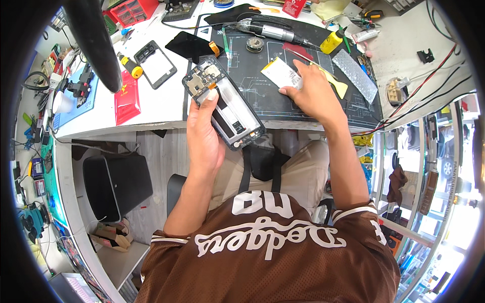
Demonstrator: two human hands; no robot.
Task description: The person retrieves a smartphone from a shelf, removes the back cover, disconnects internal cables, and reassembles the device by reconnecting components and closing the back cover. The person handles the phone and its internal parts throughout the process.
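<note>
My left hand [203, 132] grips an opened smartphone [225, 103] with its back removed, circuit board and empty battery bay showing. It is held tilted above the front edge of the black work mat [262, 96]. My right hand [312, 93] rests on the mat and holds a flat white phone battery [281, 73] by its near end. A yellow plastic pry tool [337, 85] lies just beyond the right hand.
A phone frame [155, 63], a black screen panel [191, 45], a red pouch [126, 98], a yellow-handled screwdriver [129, 64], a rotary tool [268, 30], a yellow bottle [331, 42] and bubble wrap [354, 74] lie on the white desk [101, 121]. A black bin [117, 184] stands below left.
</note>
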